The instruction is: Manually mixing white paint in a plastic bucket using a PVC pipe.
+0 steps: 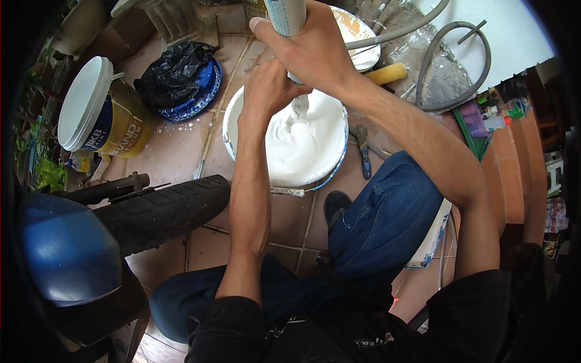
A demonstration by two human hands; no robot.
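My right hand is wrapped round a white cylindrical tube with pale print, held over a round bucket. My left hand is closed at the tube's lower end, just below the right hand. Its fingertips are partly hidden behind the wrist and the tube. Thick white paint lies in the bucket, with soft ridges on its surface. Under the tube's end, a whitish strand reaches down to the paint. A scraper with a dark blue handle lies on the tiles right of the bucket.
A gold and blue paint bucket tilts at the left. Near it, a black plastic bag rests on a blue lid. A motorcycle tyre juts in from the left. Beyond the scraper are a yellow paint roller and a grey hose.
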